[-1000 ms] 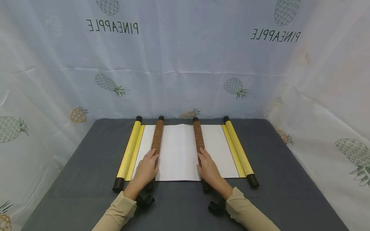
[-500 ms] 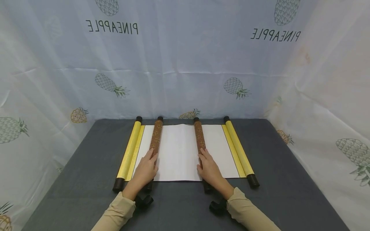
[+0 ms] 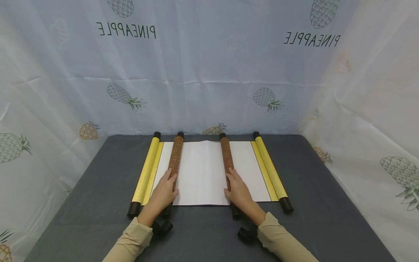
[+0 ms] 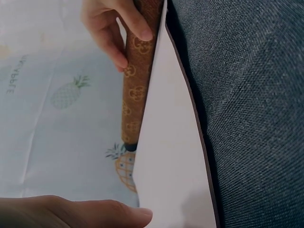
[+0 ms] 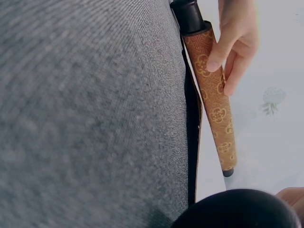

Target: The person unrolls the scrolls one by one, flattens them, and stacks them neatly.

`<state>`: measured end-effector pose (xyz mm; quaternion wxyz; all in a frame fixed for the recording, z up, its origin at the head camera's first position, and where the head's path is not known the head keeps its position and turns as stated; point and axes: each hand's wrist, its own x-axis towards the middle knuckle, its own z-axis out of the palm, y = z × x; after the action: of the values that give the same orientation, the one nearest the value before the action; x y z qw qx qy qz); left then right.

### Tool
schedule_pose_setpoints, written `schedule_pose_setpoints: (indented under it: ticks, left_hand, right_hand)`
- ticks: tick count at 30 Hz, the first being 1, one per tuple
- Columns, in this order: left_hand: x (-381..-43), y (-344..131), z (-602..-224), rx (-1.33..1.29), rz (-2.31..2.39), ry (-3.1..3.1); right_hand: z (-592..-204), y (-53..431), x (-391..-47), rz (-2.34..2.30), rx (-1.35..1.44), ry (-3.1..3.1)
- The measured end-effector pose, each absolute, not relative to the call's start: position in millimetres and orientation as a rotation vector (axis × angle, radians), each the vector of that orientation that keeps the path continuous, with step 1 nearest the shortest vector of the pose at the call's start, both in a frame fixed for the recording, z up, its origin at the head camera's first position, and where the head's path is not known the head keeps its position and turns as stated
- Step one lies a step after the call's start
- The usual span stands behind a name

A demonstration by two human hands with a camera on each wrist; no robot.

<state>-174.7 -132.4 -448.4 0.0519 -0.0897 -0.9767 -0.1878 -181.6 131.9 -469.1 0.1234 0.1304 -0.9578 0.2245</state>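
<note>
In the head view a scroll with two brown patterned rollers lies partly unrolled, its white sheet [image 3: 203, 174] spread between them. My left hand [image 3: 163, 191] holds the left brown roller [image 3: 176, 153] near its front end, thumb on the inner side. On the right brown roller [image 3: 226, 153], my right hand [image 3: 240, 191] has a matching hold. The left wrist view shows the right hand [image 4: 114, 28] from across, thumb and fingers on either side of its roller [image 4: 135, 95]. From the right wrist, the left hand [image 5: 240, 42] straddles its roller [image 5: 218, 114] the same way.
Outside the brown rollers lie a left yellow roller [image 3: 147, 171] and a right yellow roller [image 3: 270, 167], black-capped, with white sheet and yellow bands beside them. All rest on a dark grey table [image 3: 209, 240]. A pineapple-print curtain [image 3: 203, 65] hangs behind and at the sides.
The two brown rollers have moved slightly apart, the left one leftward and the right one rightward, with the hands on them. More white sheet shows between them. The yellow rollers stay put.
</note>
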Motion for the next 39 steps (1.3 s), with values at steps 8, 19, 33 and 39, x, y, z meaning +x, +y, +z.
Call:
schedule_pose_setpoints:
  ticks: [8,19,33,39]
  left_hand:
    - [-174.8,-133.2,-451.0,-0.298,-0.545,-2.891]
    - [-173.9,-136.6,-448.9,-0.335,-0.524,-2.827]
    - [-172.7,-137.2,-446.1,-0.339,-0.514,-2.856]
    - [-173.2,-138.4,-449.7,-0.322,-0.494,-2.857]
  right_hand:
    - [-468.4,132.5,-181.9,0.649,0.355,-2.821]
    - [-469.2,135.2,-181.8,0.65,0.368,-2.814]
    - [-470.2,137.8,-182.2,0.605,0.409,-2.764]
    - [-469.0,137.8,-181.2,0.625,0.375,-2.805]
